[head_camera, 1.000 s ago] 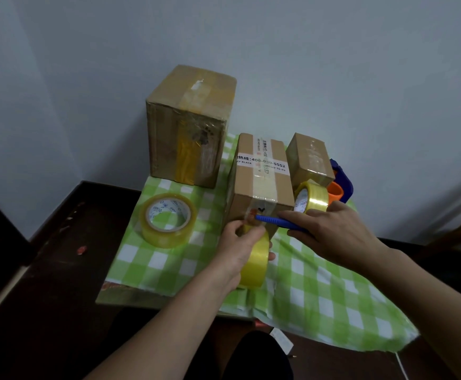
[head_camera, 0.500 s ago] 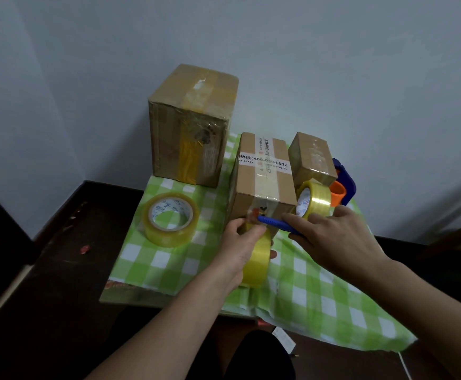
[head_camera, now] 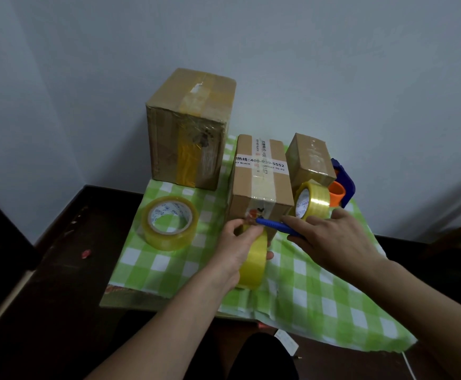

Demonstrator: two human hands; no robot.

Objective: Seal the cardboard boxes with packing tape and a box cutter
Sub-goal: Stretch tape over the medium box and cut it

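The left hand (head_camera: 236, 244) gripped a yellow tape roll (head_camera: 254, 266) just in front of the middle box (head_camera: 259, 187). The right hand (head_camera: 331, 242) was curled round a blue box cutter (head_camera: 272, 224), its tip beside the left fingers at the box's near face. The box stood on a checked cloth (head_camera: 169, 270).

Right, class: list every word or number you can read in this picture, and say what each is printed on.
"热线:400-0" then "-5552": white label on the middle box; the digits between are blurred.
"EY BLACK" and "TO-FU": same label, lower line.
Blue print inside the flat tape roll and the upright tape roll: too blurred to read.
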